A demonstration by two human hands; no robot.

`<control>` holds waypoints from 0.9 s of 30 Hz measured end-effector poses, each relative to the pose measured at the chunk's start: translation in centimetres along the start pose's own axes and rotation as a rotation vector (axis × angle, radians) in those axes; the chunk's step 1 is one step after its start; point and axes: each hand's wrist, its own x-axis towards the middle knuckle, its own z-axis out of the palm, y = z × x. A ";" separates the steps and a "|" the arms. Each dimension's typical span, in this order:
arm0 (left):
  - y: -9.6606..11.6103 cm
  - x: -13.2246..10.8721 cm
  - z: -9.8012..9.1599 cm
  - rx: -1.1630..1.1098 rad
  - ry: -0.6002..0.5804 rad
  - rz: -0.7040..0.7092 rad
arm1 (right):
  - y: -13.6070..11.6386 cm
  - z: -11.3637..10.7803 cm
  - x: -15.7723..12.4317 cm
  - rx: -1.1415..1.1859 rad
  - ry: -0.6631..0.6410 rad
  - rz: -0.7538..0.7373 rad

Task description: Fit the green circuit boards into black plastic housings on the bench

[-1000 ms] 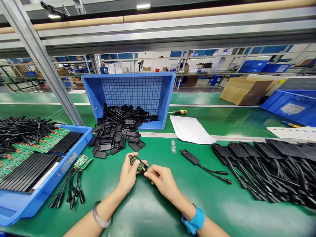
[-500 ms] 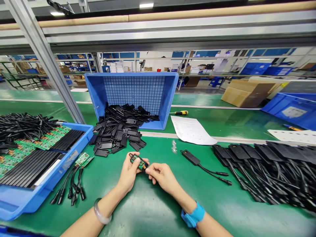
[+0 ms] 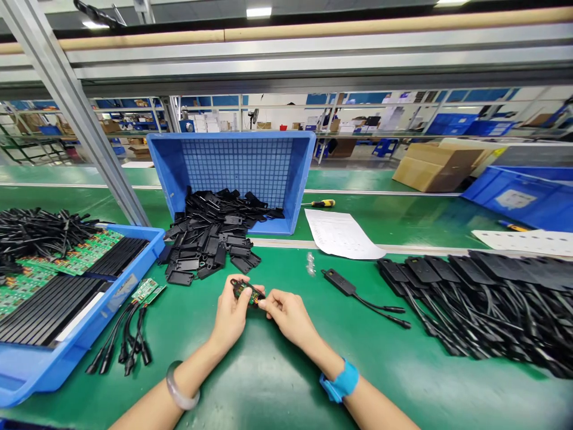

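My left hand (image 3: 233, 307) is closed around a small black plastic case with a green circuit board (image 3: 249, 292) in it, the thumb lying across the board. At the near right end of the case, my right hand (image 3: 286, 310) pinches where coloured wires show; the fingertips hide exactly what they grip. Beyond the hands lies a heap of black case shells (image 3: 210, 239), spilling out of a tipped blue bin (image 3: 233, 138). To the right rests a single closed case with two cable tails (image 3: 342, 282). Loose circuit boards with black cables (image 3: 145, 291) lie to the left.
A blue tray (image 3: 154, 242) of boards and cables stands at left. Rows of cased units (image 3: 483, 275) with cables cover the right side. A paper sheet (image 3: 342, 233), a yellow-black screwdriver (image 3: 323, 203) and small clear pieces (image 3: 310, 264) lie beyond. A metal post (image 3: 89, 119) rises at left.
The case in my left hand has tilted slightly, and my right fingers remain at its wired end. The whole view has shifted a little, with the bench things appearing further left.
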 end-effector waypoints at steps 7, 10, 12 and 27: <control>0.4 0.7 0.1 -0.004 -0.079 -0.174 | 0.1 0.2 -0.5 -0.058 -0.090 -0.140; -0.1 0.9 -0.1 0.184 -0.144 -0.215 | 0.2 -0.2 -0.6 -0.101 0.058 -0.237; -0.6 0.8 -0.2 0.344 -0.199 -0.185 | 0.5 -0.5 -0.5 -0.171 0.135 -0.338; -0.5 0.2 0.3 0.806 -0.300 -0.025 | 2.4 -0.7 0.4 -0.494 0.181 -0.582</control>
